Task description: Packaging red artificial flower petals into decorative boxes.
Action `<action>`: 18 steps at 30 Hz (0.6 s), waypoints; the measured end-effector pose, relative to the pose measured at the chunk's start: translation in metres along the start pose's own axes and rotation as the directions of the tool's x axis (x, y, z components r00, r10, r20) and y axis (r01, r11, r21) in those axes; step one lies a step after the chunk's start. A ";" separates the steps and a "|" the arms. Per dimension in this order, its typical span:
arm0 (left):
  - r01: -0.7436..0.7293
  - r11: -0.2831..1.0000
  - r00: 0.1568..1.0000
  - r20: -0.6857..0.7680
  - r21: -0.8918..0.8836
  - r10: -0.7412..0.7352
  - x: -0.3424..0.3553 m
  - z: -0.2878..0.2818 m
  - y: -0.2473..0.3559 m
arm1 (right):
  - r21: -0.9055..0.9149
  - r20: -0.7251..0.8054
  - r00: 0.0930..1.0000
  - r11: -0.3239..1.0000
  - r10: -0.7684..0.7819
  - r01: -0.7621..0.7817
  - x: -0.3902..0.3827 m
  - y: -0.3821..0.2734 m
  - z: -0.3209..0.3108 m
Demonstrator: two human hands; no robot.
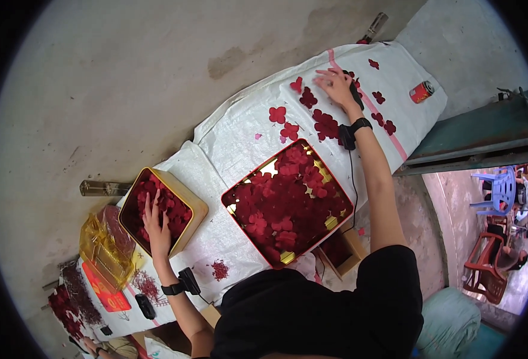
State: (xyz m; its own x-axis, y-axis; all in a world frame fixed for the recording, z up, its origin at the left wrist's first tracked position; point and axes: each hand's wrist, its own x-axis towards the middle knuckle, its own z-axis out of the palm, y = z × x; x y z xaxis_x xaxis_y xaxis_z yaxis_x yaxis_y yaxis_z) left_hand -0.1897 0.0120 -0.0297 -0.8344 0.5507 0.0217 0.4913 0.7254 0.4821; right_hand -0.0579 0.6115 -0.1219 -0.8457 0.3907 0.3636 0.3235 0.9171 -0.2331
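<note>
My left hand (157,230) reaches into a square gold tin (197,216) on the left, its fingers spread over the red flower-shaped cutouts (180,210) inside. Farther off to the right, my right hand (337,88) is stretched above the white sheet, its fingers apart and nothing visible in them. Loose flower cutouts lie near it, among them a dark red pile (326,124) and a brighter red one (278,114). A black object (356,96) shows beside that hand, partly hidden by it. Between my arms stands a larger square tin (248,232) full of red cutouts with gold showing through.
A red can (422,92) stands at the far right of the white sheet (240,128). On the left lie a yellow plastic bag (105,251), a red packet (105,290) and a black device (145,306). Another person's hand (89,346) shows at lower left. Chairs (496,190) stand beyond the right opening.
</note>
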 end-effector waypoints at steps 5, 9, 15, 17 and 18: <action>-0.003 1.000 1.000 0.004 0.010 0.003 -0.001 0.002 -0.003 | 0.029 -0.108 0.800 0.806 0.591 -0.591 -0.019 0.013 -0.033; -0.032 0.999 0.999 -0.015 -0.024 0.032 0.002 0.002 -0.006 | -0.137 0.064 0.759 0.759 0.648 -0.636 -0.037 0.032 -0.037; -0.025 1.000 1.000 -0.009 -0.017 0.025 0.003 0.001 -0.014 | -0.227 0.184 0.745 0.765 0.642 -0.603 -0.024 0.007 -0.064; 0.003 1.000 1.000 0.007 0.025 -0.004 0.001 -0.001 -0.012 | -0.179 0.156 0.725 0.741 0.671 -0.647 -0.026 0.015 -0.079; 0.005 1.000 1.000 0.005 0.024 -0.005 0.000 -0.001 -0.013 | -0.127 0.138 0.703 0.716 0.698 -0.687 -0.029 0.020 -0.086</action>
State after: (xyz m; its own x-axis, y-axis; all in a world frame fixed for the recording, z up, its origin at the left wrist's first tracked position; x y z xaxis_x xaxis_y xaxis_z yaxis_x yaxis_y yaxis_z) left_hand -0.1967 0.0023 -0.0352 -0.8358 0.5489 0.0145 0.4927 0.7381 0.4609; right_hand 0.0100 0.6256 -0.0596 -0.4267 0.9039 -0.0314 0.8662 0.3984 -0.3018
